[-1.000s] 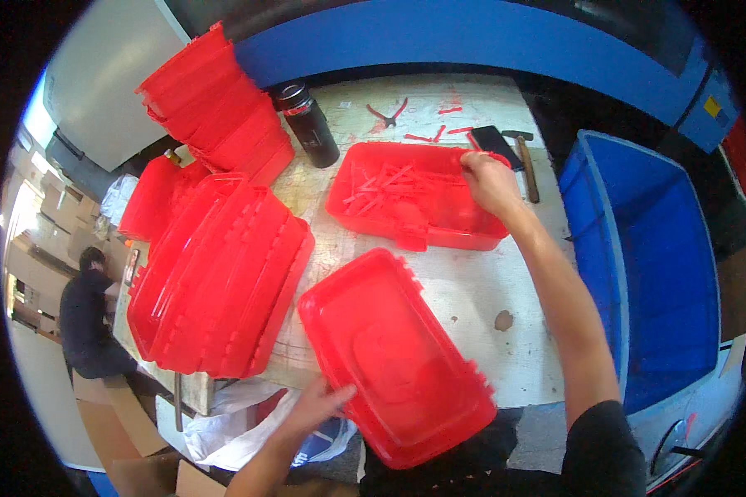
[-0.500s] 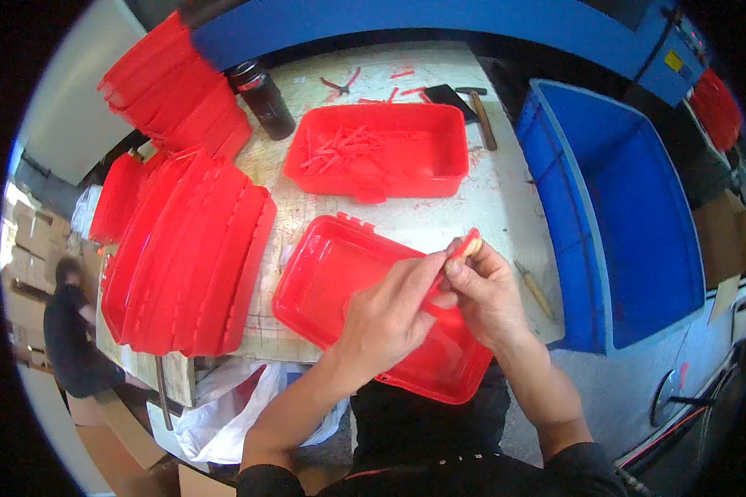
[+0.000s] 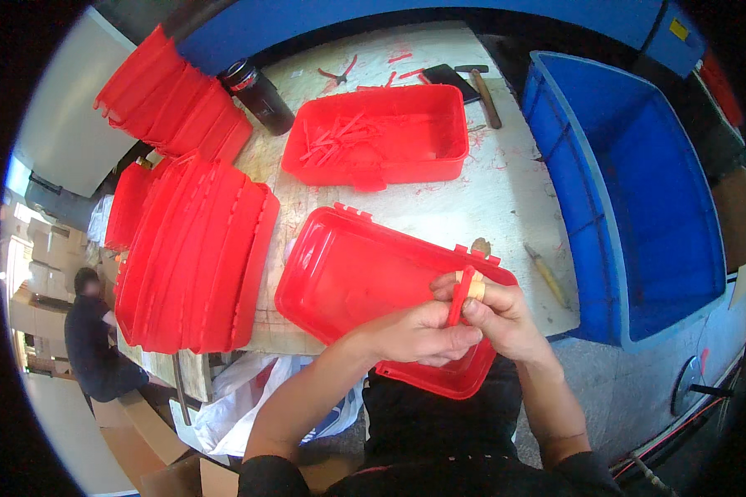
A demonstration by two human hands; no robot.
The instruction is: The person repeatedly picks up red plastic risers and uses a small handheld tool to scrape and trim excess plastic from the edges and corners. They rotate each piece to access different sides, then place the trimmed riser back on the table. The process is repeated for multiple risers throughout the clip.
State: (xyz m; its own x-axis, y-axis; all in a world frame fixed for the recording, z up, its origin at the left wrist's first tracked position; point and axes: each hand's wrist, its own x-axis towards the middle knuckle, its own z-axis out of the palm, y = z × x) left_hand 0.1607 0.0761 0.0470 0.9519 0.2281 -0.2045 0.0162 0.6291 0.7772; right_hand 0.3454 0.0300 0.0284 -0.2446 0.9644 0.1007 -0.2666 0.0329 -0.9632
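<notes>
On your left, the pile of red shells (image 3: 199,257) leans, so a bump from your elbow could tip it. Next, the shallow red tray (image 3: 348,282) pokes out past the near table edge, toward your lap. I can't see fingers gripping it, so a push from your arms could make it slide down. Your left hand (image 3: 423,331) is curled up close to your other thumb; I can't tell if it squeezes anything. The thin red piece (image 3: 462,298) is above the tray's right end. Your right hand (image 3: 504,321) pinches it between thumb and fingers. If it is slick, it could slip out, or poke you if you press too hard. By the table's right edge, a tool (image 3: 547,277) could roll off if you knock it, as its handle looks round.

The shells look like hard plastic, with notched edges. The bottle (image 3: 259,98) is dark, smooth and round like a tube. The strips (image 3: 340,141) are skinny and straight, heaped in a deep red box (image 3: 423,171) with round corners. The tray is shiny. The tool's handle looks like pale wood. The big blue bin (image 3: 583,190) has tall, ribbed walls.
</notes>
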